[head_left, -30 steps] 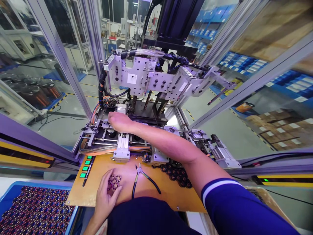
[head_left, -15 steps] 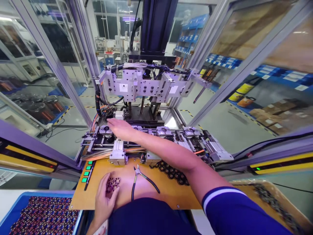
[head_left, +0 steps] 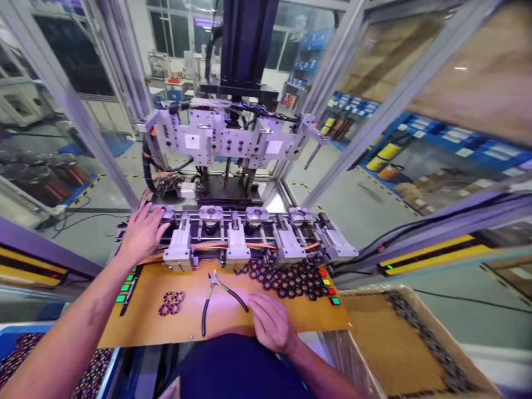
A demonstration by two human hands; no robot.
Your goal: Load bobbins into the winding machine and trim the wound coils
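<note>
My left hand (head_left: 144, 233) reaches over the leftmost fixture of the machine (head_left: 211, 216), fingers spread, with nothing visible in it; its fingertips partly hide that fixture. Low over the orange board (head_left: 145, 327), my right hand (head_left: 272, 321) hangs just right of the pliers (head_left: 224, 291), its fingers pressed together; whatever they may hold is hidden. The pliers lie with their handles apart. Several copper-coloured rings (head_left: 171, 303) rest in a small group left of the pliers. Many dark rings (head_left: 286, 279) are bunched at the right of the board.
A blue tray of small rings (head_left: 110, 368) stands at the lower left. At the lower right is a lined box (head_left: 374, 332) with dark parts along one side. Green buttons (head_left: 121, 298) edge the board's left. Metal posts (head_left: 349, 127) frame the machine.
My right hand has come back from the left fixture to beside the pliers. My left hand has left the copper-coloured rings and moved up to that fixture. The view has shifted right.
</note>
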